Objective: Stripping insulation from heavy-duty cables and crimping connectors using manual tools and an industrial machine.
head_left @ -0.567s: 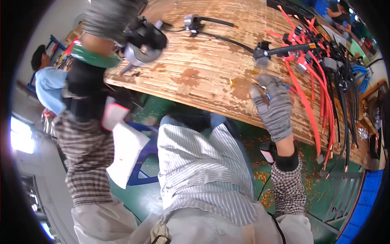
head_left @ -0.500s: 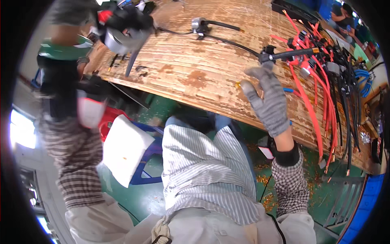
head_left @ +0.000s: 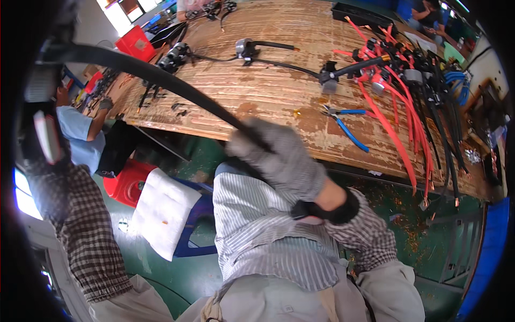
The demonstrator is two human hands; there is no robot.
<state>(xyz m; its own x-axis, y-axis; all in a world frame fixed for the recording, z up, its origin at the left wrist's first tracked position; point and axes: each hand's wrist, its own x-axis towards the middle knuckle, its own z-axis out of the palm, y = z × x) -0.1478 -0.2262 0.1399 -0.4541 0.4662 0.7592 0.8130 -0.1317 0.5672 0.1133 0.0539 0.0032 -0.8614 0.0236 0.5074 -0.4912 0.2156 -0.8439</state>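
A thick black cable point(head_left: 161, 80) runs slantwise from the upper left to above my lap. My right hand point(head_left: 281, 158), in a grey knit glove, is closed around its lower end. At the far left my left hand point(head_left: 42, 88) is raised near the cable's upper end; its fingers are dark and blurred, so its grip is hidden. On the wooden bench point(head_left: 257, 102) lies a black cable assembly with a silver round part point(head_left: 244, 47) and a black clamp-like part point(head_left: 328, 77). Blue-handled pliers point(head_left: 348, 129) lie spread on the bench, to the right of my right hand.
Red cables point(head_left: 399, 112) and black cables point(head_left: 442, 129) pile up on the bench's right, some hanging over its edge. A white cushion point(head_left: 166, 212) rests on a blue stool. A red stool point(head_left: 129, 180) and a co-worker in light blue point(head_left: 83, 134) are at the left.
My right hand has left the bench by the pliers, moved left and closed on the black cable. My left arm has swung farther left. The pliers now show fully.
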